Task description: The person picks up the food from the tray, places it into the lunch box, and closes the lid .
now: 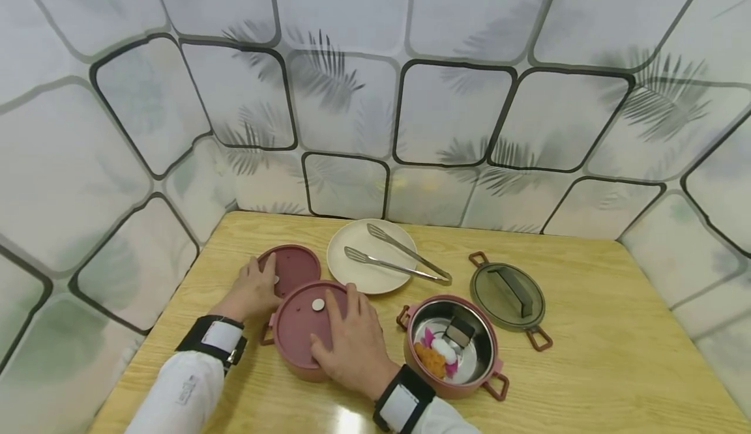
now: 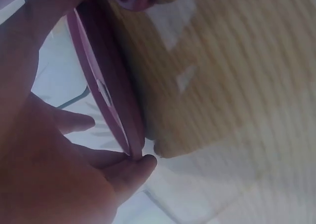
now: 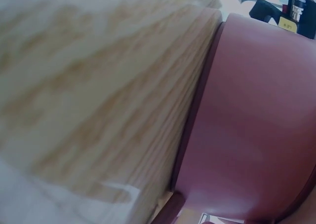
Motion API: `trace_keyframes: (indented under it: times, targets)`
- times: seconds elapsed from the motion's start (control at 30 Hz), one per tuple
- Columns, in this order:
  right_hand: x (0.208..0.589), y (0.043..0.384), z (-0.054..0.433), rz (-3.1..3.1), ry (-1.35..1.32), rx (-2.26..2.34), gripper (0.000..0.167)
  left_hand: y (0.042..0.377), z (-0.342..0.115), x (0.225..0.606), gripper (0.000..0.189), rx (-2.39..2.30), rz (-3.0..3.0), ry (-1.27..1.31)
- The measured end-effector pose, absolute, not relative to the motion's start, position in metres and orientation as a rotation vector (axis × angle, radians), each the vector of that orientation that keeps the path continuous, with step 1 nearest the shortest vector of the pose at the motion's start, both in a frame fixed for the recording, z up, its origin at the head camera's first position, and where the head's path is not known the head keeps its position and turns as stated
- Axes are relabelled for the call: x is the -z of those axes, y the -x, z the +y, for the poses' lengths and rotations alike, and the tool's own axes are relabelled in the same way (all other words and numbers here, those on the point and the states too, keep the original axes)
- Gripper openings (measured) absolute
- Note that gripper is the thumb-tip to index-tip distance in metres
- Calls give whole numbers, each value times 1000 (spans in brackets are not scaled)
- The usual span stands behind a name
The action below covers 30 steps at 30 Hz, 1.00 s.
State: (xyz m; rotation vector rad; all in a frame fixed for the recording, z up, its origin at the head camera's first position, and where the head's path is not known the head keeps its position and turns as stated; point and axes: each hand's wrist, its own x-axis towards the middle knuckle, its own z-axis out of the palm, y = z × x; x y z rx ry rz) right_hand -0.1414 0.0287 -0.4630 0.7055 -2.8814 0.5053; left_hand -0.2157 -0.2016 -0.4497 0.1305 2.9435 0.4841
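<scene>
At the left of the table, my left hand (image 1: 252, 289) grips the rim of a flat, round maroon lid (image 1: 299, 266). In the left wrist view the fingertips pinch the edge of this lid (image 2: 116, 61), which is close over the wood. My right hand (image 1: 359, 343) rests on a second maroon lid (image 1: 296, 333), its fingers spread over the right side. That lid has a round, pale knob and covers a pink pot (image 1: 308, 373) with side handles. The right wrist view shows the pot's smooth wall (image 3: 252, 115) on the tabletop.
An uncovered pink pot (image 1: 446, 391) holds a dark block, an orange heap, and white and pink pieces. Right of it sits a handled vessel under a translucent lid (image 1: 489, 300). Metal tongs (image 1: 399, 268) lie across a cream plate (image 1: 340, 258) at the back.
</scene>
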Motion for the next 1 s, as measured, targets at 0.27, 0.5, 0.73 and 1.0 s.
trace_keyframes:
  times: [0.27,0.5,0.73,1.0]
  targets:
    - [466,141,27,-2877,-709,-496,74,209,-208,454,118,-525,2992,-54]
    - [465,142,28,-2890,-705,-503,74,202,-215,449,121,-574,3076,-42]
    - [464,141,29,-2886,-697,-532,74,197,-223,451,118,-643,3049,33]
    - [464,141,29,-2889,-697,-524,74,191,-227,451,114,-731,3057,84]
